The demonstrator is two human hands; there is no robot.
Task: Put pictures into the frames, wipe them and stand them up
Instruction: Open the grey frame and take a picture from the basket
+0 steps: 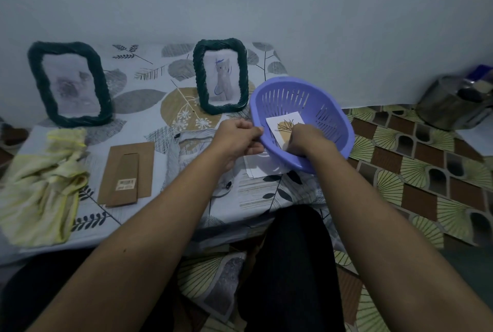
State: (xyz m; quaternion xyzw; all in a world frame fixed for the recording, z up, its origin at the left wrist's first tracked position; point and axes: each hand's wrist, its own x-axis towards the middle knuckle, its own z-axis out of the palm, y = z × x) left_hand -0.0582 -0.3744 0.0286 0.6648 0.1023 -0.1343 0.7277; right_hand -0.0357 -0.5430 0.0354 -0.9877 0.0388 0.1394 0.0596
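From the head view, my left hand (240, 139) pinches the rim of the purple basket (333, 128), while my right hand (306, 139) curls its fingers onto the picture (284, 123) lying inside it. I'd keep the basket steady, lift the card by its edge without creasing it, then carry it to the pale frame (173, 155) lying flat beside the backing board (125, 171). Two dark frames (198, 78) stand at the back of the leaf-print desk (138, 102), against a plain wall.

two upright green frames (70, 83) (221, 76), pictures inside
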